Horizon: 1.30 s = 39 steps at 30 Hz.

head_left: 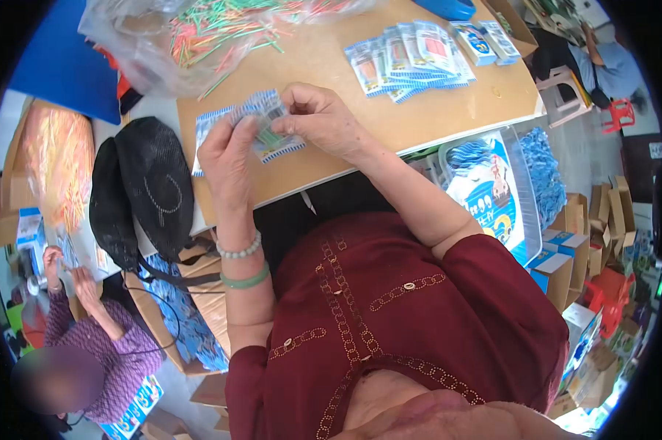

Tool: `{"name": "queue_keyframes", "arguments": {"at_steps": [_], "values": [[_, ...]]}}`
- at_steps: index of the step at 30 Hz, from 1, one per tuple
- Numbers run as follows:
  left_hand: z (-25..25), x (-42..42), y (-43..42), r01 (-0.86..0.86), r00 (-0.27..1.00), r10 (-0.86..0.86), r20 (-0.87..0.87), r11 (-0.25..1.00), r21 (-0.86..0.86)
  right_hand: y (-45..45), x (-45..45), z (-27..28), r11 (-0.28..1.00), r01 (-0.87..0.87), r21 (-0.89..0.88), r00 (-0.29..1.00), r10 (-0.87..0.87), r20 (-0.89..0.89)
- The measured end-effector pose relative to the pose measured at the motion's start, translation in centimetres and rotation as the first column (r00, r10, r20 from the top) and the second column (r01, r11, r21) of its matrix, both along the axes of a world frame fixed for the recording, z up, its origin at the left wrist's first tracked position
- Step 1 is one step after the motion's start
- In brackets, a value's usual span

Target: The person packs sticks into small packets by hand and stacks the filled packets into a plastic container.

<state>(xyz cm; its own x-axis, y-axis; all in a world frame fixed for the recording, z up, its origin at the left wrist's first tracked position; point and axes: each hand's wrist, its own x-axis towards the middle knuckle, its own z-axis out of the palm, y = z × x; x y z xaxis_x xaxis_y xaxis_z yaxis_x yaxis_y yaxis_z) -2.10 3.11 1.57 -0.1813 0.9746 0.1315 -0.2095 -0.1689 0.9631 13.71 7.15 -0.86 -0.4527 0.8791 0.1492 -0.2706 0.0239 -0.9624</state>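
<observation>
A small clear plastic packet (pixel 266 103) with blue striped edges is pinched between my two hands, just above the table's front edge. My left hand (pixel 229 150) grips its left side between thumb and fingers. On its other side, my right hand (pixel 320 121) is closed with thumb against fingertips at the packet's edge. Something green shows through the plastic. Another striped packet (pixel 204 130) lies partly hidden behind my left hand. To the right, a fanned pile of similar packets (pixel 411 60) rests on the brown table (pixel 316 66).
Thin coloured sticks (pixel 213 29) spill from a clear bag at the back left. Two small boxes (pixel 485 42) stand beside the pile. A black bag (pixel 151 187) sits left, a plastic bin (pixel 525 191) right. A co-worker (pixel 107 341) works at lower left.
</observation>
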Motion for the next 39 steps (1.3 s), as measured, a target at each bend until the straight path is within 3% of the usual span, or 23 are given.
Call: {"name": "queue_keyframes", "arguments": {"at_steps": [4,7,8,11,13,14,15,16,17,18,19,20,21,22,23,25,26,27,30,32,36,39], "values": [[-0.4,1.1,0.0,0.0,1.0,-0.003,0.02,0.99,0.143,-0.4,0.6,0.1,0.999,0.041,-0.022,0.996,-0.039,0.076],[-0.3,2.4,0.1,0.01,0.995,-0.027,0.101,0.985,0.173,-1.3,0.5,0.6,0.989,-0.024,-0.145,0.991,0.003,-0.137],[-0.2,2.6,0.1,0.012,0.989,-0.039,0.14,0.983,0.185,-1.3,0.9,1.0,0.99,-0.025,-0.142,0.99,0.006,-0.138],[2.0,1.4,-0.2,-0.034,0.98,0.007,0.197,0.99,0.134,-1.0,4.8,2.8,0.961,0.276,0.015,0.959,-0.276,0.058],[1.8,0.1,-1.1,-0.087,0.972,0.066,0.225,0.993,0.083,-0.8,8.5,5.2,0.848,0.512,0.14,0.837,-0.529,0.139],[1.4,-0.7,-1.3,-0.109,0.991,0.105,0.088,0.993,0.049,0.1,11.0,5.8,0.789,0.537,0.299,0.765,-0.605,0.222],[1.0,-1.5,-1.5,-0.135,0.989,0.136,-0.054,0.991,0.015,0.8,12.3,6.1,0.756,0.586,0.292,0.765,-0.634,0.108],[0.8,-2.3,-1.6,-0.162,0.968,0.156,-0.196,0.987,-0.015,2.2,14.6,5.1,0.684,0.632,0.363,0.671,-0.718,0.184],[0.1,-2.6,-1.7,-0.189,0.962,0.181,-0.202,0.982,-0.021,3.1,15.5,4.7,0.605,0.662,0.443,0.56,-0.792,0.244],[-1.0,-2.4,-1.8,-0.161,0.921,0.151,-0.36,0.987,0.002,3.5,15.9,3.7,0.622,0.649,0.437,0.58,-0.777,0.245],[-1.7,-2.0,-2.1,-0.128,0.854,0.12,-0.506,0.992,0.019,3.4,15.6,3.6,0.426,0.53,0.733,0.312,-0.902,0.299],[-2.1,-1.8,-2.4,-0.149,0.852,0.14,-0.505,0.989,0.023,3.5,15.2,3.7,0.22,0.278,0.935,0.027,-0.975,0.221],[-2.4,-1.4,-2.6,-0.154,0.762,0.148,-0.63,0.987,0.044,3.6,14.7,3.7,0.043,-0.057,0.997,-0.215,-0.976,0.03],[-2.5,-1.2,-2.8,-0.156,0.654,0.15,-0.741,0.986,0.062,3.1,13.5,3.0,0.184,0.115,0.976,-0.004,-0.983,0.185],[-2.4,-1.1,-2.9,-0.17,0.651,0.159,-0.742,0.984,0.061,2.2,11.7,2.3,0.355,0.246,0.902,0.226,-0.926,0.303],[-2.0,-1.1,-2.7,-0.235,0.452,0.236,-0.86,0.962,0.14,-0.8,6.1,2.5,0.751,0.071,0.657,0.309,-0.643,0.701],[-1.8,-1.0,-2.4,-0.253,0.342,0.27,-0.9,0.949,0.188,-1.0,3.3,2.1,0.788,-0.055,0.613,0.221,-0.589,0.777],[-1.7,-1.0,-2.0,-0.251,0.339,0.275,-0.9,0.948,0.195,-1.1,1.4,1.6,0.818,-0.174,0.549,0.118,-0.536,0.836],[-2.0,-1.1,-0.7,-0.132,-0.092,0.372,-0.924,0.915,0.382,-0.3,-0.8,0.7,0.789,-0.157,0.594,0.163,-0.573,0.803],[-2.3,-0.9,-0.1,-0.152,-0.089,0.358,-0.929,0.917,0.368,0.1,-1.5,0.7,0.776,-0.161,0.61,0.185,-0.583,0.791],[-2.5,-0.8,1.0,-0.178,-0.018,0.344,-0.939,0.923,0.342,1.4,-1.5,1.4,0.872,-0.162,0.463,0.098,-0.452,0.886],[-2.8,-1.0,1.1,-0.194,0.087,0.35,-0.933,0.924,0.329,1.9,-1.6,1.0,0.661,-0.239,0.711,0.383,-0.609,0.695]]}}
